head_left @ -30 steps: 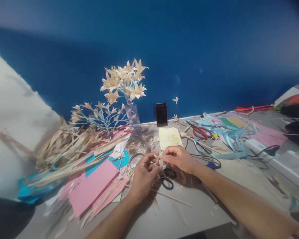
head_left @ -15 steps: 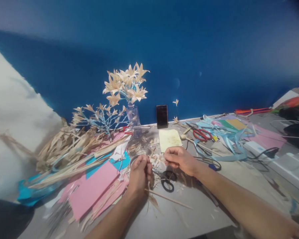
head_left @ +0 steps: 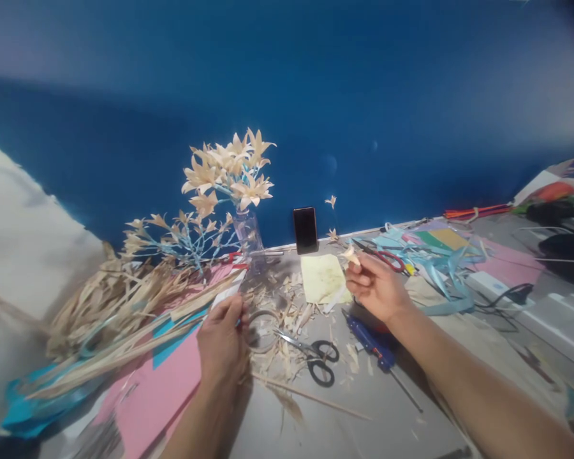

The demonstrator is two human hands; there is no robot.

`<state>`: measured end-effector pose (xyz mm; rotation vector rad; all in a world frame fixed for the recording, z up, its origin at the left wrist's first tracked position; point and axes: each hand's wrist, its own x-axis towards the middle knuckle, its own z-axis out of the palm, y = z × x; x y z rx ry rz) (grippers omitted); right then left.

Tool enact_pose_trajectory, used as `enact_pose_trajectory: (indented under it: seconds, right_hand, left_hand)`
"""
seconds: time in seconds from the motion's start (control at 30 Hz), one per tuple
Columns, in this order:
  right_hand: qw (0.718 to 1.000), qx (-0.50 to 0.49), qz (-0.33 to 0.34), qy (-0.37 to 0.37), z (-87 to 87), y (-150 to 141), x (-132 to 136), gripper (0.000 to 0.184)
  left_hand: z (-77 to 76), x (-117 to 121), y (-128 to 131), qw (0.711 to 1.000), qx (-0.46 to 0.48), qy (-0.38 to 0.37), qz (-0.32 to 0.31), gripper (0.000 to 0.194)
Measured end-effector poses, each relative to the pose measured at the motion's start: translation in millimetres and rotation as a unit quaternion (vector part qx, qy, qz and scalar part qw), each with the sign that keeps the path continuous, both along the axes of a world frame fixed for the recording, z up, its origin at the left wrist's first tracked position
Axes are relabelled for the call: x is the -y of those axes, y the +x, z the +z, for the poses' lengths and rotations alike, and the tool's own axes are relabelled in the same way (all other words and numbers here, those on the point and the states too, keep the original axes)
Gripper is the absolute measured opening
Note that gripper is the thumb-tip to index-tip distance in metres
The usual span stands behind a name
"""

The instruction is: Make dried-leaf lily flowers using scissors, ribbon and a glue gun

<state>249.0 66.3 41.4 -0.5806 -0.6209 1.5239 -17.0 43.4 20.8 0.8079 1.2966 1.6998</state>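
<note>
My right hand (head_left: pixel 375 287) is raised above the table and pinches a small pale straw flower piece (head_left: pixel 350 254) between thumb and fingers. My left hand (head_left: pixel 220 341) rests on the pink paper (head_left: pixel 157 392) beside a clear tape ring (head_left: pixel 259 331); its fingers are curled down at the paper's edge near a long straw strip (head_left: pixel 138 331), and what they hold is hidden. Black-handled scissors (head_left: pixel 310 354) lie between the hands among straw scraps. A blue glue gun (head_left: pixel 370 341) lies under my right wrist.
A glass vase of pale straw flowers (head_left: pixel 229 169) stands at the back, a phone (head_left: pixel 305 229) leans on the blue wall, a yellow sheet (head_left: pixel 323 278) lies before it. Dried straw piles (head_left: pixel 110 293) at left; red scissors (head_left: pixel 387 258), blue ribbon (head_left: pixel 440 268) and cables at right.
The hands have parted: the right hand lifted up and to the right with the small straw piece, uncovering the glue gun; the left hand moved left onto the pink paper.
</note>
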Motion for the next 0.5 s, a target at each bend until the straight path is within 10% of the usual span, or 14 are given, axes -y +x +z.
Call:
enact_pose_trajectory:
  seconds: [0.13, 0.5]
  right_hand:
    - [0.998, 0.049, 0.024, -0.009, -3.6, -4, 1, 0.033]
    - [0.930, 0.325, 0.161, 0.061, -24.5, -43, 32, 0.037]
  left_hand:
    - [0.5, 7, 1, 0.981, -0.184, -0.004, 0.058, 0.029]
    - [-26.0, 25, 31, 0.879, -0.408, 0.215, -0.121, 0.008]
